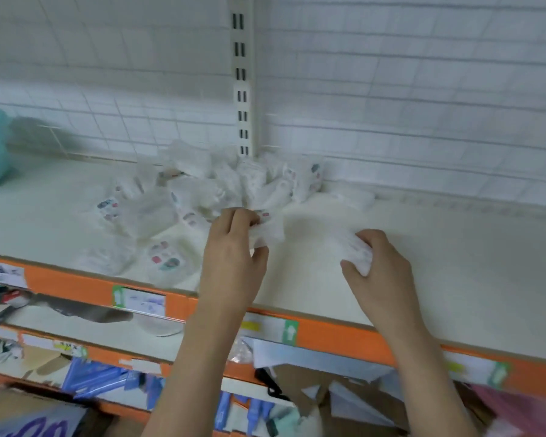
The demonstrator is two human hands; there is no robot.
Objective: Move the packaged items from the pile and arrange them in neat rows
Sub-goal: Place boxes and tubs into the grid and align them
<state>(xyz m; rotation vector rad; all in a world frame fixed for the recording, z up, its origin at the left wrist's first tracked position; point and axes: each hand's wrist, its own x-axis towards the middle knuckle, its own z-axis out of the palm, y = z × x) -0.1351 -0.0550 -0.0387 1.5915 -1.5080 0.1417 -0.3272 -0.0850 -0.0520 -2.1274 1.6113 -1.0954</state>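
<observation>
Head view: barely begun, by the look of it. Pile (221, 187) of white packaged items heaped at centre frame against the back grid, none in rows yet. Left hand (234, 247) pinching 1 packet (270, 231) at pile's lower edge; right hand (379, 263) gripping another packet (355, 250), centre right over bare shelf (454, 263). Labels on orange shelf edge (344, 339) too blurred to read.

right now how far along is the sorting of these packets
Barely started: no neat row shows on the shelf yet. In hand: the left hand grips one packet at the pile's edge, and the right hand grips another. Left: nearly the whole pile against the back grid.
</observation>
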